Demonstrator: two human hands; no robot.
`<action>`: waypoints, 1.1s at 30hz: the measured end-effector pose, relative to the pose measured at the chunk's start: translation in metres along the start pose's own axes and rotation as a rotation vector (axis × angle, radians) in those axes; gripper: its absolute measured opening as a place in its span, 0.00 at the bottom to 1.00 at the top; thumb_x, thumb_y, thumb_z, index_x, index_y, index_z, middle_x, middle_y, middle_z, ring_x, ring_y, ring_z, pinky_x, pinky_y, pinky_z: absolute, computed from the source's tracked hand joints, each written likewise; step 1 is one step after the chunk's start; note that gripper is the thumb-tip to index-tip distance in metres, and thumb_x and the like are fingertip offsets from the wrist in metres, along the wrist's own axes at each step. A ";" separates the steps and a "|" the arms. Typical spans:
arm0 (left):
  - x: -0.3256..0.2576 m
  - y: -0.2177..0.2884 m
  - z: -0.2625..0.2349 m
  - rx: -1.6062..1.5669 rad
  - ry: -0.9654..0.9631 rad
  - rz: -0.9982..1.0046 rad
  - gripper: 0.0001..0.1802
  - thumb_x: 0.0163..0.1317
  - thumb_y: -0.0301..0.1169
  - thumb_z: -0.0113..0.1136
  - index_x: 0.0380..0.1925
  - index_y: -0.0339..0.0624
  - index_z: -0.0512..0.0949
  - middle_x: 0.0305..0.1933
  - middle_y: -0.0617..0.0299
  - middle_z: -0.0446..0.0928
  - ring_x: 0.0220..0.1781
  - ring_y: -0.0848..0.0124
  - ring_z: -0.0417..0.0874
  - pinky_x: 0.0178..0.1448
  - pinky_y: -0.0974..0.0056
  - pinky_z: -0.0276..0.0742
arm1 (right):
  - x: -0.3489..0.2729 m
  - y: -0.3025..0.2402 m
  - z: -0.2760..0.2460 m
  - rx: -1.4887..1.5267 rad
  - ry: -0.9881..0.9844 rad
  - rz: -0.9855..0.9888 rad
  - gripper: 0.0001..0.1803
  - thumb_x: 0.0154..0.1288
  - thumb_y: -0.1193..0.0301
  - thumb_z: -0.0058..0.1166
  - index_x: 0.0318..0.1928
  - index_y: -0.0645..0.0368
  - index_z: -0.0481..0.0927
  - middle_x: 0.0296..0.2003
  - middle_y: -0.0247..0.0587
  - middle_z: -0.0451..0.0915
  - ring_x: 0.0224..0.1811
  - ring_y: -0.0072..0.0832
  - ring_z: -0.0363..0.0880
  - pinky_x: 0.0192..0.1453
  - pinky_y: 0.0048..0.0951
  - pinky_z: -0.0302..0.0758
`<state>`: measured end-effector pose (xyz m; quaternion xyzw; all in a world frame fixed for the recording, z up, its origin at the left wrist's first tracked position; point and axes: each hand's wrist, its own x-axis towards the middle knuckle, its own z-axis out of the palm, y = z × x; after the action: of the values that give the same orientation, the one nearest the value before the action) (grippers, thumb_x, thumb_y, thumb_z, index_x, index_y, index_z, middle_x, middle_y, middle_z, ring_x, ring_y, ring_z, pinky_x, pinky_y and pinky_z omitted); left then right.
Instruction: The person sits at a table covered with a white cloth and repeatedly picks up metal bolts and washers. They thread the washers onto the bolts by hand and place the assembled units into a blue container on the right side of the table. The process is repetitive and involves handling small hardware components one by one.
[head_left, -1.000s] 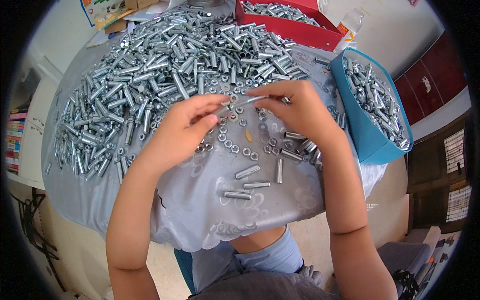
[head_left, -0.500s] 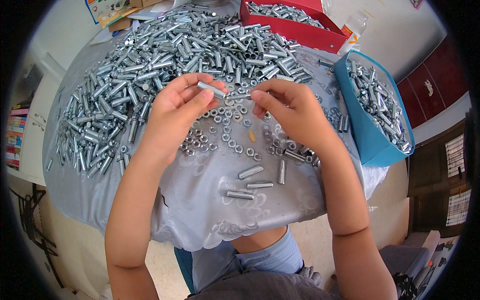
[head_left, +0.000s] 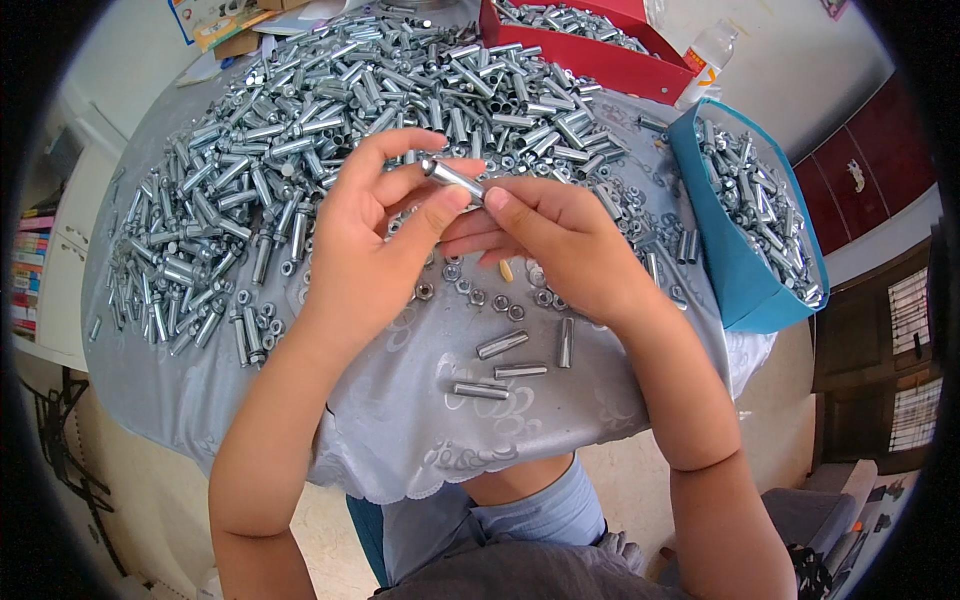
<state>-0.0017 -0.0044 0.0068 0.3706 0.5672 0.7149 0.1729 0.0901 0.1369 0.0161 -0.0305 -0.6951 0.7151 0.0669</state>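
Observation:
A shiny metal sleeve (head_left: 455, 182) is held up between my two hands, tilted with its open end toward the upper left. My left hand (head_left: 370, 240) pinches it between thumb and fingers, the other fingers spread loosely. At its lower right end, the thumb and fingers of my right hand (head_left: 565, 230) are closed on it. Whether the thin rod is inside is hidden by my fingers. Below the hands lie loose hex nuts (head_left: 477, 297) and several separate sleeves (head_left: 502, 345) on the grey tablecloth (head_left: 400, 430).
A big heap of metal sleeve anchors (head_left: 330, 110) covers the table's far and left parts. A red box (head_left: 600, 66) and a blue box (head_left: 720, 262), both holding metal parts, stand at back and right. A plastic bottle (head_left: 708, 65) is beside the red box.
My right hand has moved left with the thin rod to meet the sleeve, and the rod is now out of sight. My left hand has shifted slightly right.

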 end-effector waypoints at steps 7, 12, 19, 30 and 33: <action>-0.003 -0.003 0.001 0.448 -0.027 0.267 0.12 0.54 0.21 0.59 0.40 0.36 0.73 0.38 0.58 0.79 0.42 0.71 0.78 0.46 0.68 0.73 | -0.004 -0.001 0.010 0.373 -0.119 0.145 0.27 0.72 0.52 0.28 0.49 0.64 0.69 0.44 0.47 0.76 0.47 0.33 0.77 0.54 0.35 0.71; 0.000 -0.008 -0.001 0.688 -0.106 0.525 0.12 0.53 0.22 0.58 0.39 0.35 0.74 0.35 0.56 0.76 0.35 0.61 0.76 0.41 0.63 0.71 | -0.005 -0.001 0.005 0.245 -0.078 0.173 0.28 0.71 0.51 0.31 0.40 0.65 0.75 0.38 0.46 0.79 0.40 0.31 0.79 0.49 0.32 0.73; -0.008 -0.004 0.000 0.545 -0.147 0.346 0.10 0.61 0.31 0.49 0.37 0.36 0.71 0.34 0.53 0.72 0.34 0.62 0.74 0.37 0.63 0.69 | -0.008 -0.011 0.004 -0.119 -0.111 0.144 0.32 0.68 0.48 0.35 0.29 0.66 0.78 0.22 0.43 0.79 0.24 0.24 0.77 0.29 0.21 0.69; -0.011 0.010 -0.003 0.474 -0.051 0.168 0.13 0.57 0.35 0.59 0.25 0.37 0.71 0.19 0.67 0.68 0.21 0.82 0.65 0.25 0.75 0.61 | -0.009 -0.023 -0.003 -0.175 -0.045 0.113 0.23 0.65 0.57 0.49 0.21 0.64 0.77 0.12 0.31 0.71 0.16 0.14 0.68 0.20 0.16 0.63; -0.010 0.008 -0.002 0.363 -0.020 0.135 0.13 0.56 0.35 0.61 0.24 0.38 0.71 0.20 0.68 0.69 0.21 0.83 0.65 0.24 0.75 0.59 | -0.009 -0.023 -0.001 -0.120 -0.052 0.083 0.21 0.65 0.59 0.50 0.23 0.63 0.76 0.14 0.30 0.71 0.17 0.14 0.68 0.21 0.16 0.62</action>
<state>0.0054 -0.0148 0.0112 0.4401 0.6588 0.6072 0.0605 0.1004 0.1369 0.0389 -0.0445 -0.7363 0.6749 0.0174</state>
